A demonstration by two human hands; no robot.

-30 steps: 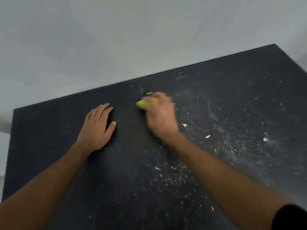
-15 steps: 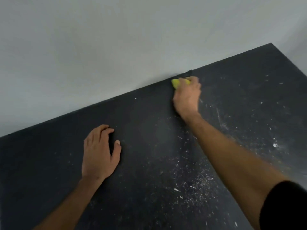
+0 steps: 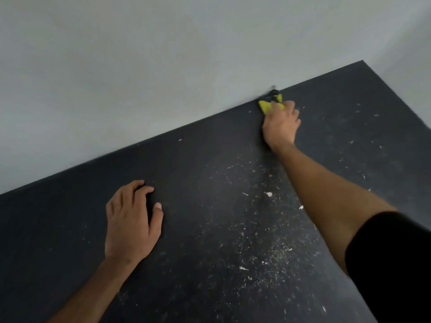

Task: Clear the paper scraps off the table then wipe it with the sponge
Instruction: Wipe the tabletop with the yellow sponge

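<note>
My right hand is stretched to the far edge of the black table and grips a yellow sponge, pressed down where the table meets the wall. Most of the sponge is hidden under my fingers. My left hand rests flat on the table nearer to me, fingers slightly curled, holding nothing. Small white paper scraps and fine white crumbs lie scattered over the middle and right of the table.
A plain grey wall runs along the table's far edge. The table's far right corner is in view. The strip of table left of my left hand shows almost no crumbs.
My right hand slid the sponge from mid-table up to the far edge by the wall. The view tilted and my left hand appears lower, still resting on the table.
</note>
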